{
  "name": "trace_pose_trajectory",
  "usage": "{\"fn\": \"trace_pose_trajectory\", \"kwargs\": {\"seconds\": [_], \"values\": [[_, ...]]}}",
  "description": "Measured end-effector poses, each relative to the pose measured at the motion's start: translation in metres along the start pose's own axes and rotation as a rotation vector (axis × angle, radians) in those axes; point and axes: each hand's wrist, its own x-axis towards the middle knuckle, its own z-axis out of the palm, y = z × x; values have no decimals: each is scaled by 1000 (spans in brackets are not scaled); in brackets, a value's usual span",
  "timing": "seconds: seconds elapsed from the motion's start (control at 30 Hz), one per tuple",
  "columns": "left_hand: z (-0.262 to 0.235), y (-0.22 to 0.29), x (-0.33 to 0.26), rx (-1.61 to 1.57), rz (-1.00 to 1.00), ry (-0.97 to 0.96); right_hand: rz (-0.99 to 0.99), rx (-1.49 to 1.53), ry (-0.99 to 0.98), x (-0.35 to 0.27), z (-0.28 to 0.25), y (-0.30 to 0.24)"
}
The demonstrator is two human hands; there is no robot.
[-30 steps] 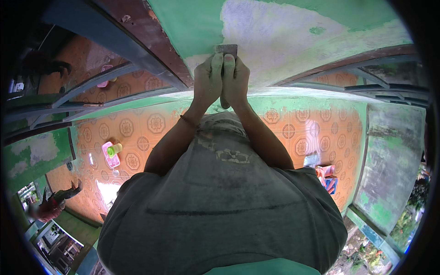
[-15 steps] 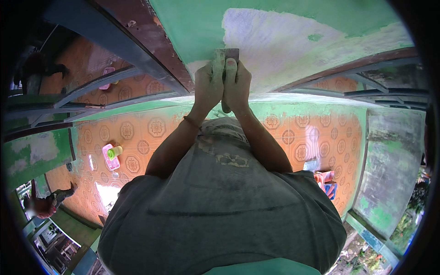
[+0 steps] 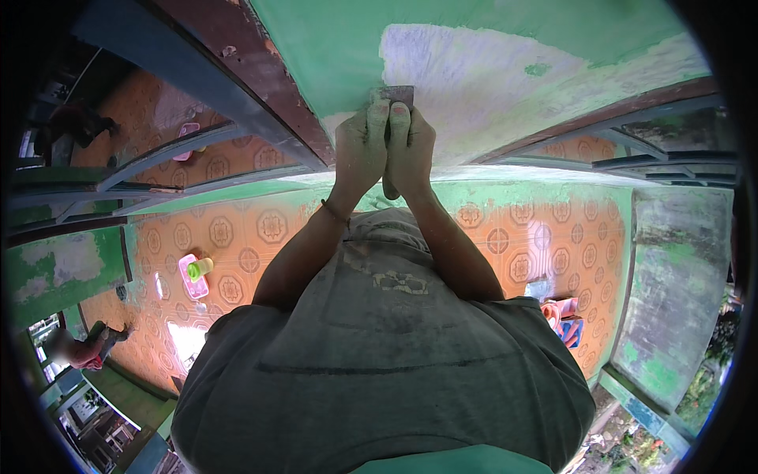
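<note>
My left hand (image 3: 360,154) and my right hand (image 3: 412,154) are side by side, both closed round one flat-bladed scraper (image 3: 402,94). Both thumbs lie along it, pointing up at the blade. The lower end of its handle shows between my wrists; the rest is hidden by the fingers. The blade's edge is against, or very close to, a green painted wall (image 3: 332,47). It sits at the lower left corner of a pale, whitish patch (image 3: 466,71) where the green coat is gone. Dust covers my fingers.
Window frames (image 3: 221,75) flank the wall section. On the orange patterned tile floor (image 3: 272,225) stand a pink tray (image 3: 192,286) with a green-lidded container (image 3: 199,269), and reddish and blue items (image 3: 564,320) at right. Another person (image 3: 83,347) is at the far left.
My left thumb and fingers have shifted slightly lower on the scraper. Both hands still grip it at nearly the same spot. The view has tilted a little.
</note>
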Motion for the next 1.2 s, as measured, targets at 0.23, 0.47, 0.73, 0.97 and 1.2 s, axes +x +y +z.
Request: {"fn": "trace_pose_trajectory", "kwargs": {"seconds": [0.23, 0.47, 0.73, 0.97, 1.2], "values": [[-1, 5, 3, -25, 29, 13, -127, -16, -20, 3, -2, -15], [-2, 8, 5, -10, 102, 51, -71, 7, -10, 4, -2, -21], [-4, 10, 6, -13, 120, 29, -62, -26, -19, 4, -1, -23], [-2, 8, 2, 12, -28, 27, 25, -41, -2, 1, 0, -22], [1, 8, 5, -43, 11, 22, -19, -32, 20, 3, -2, -18]]}}
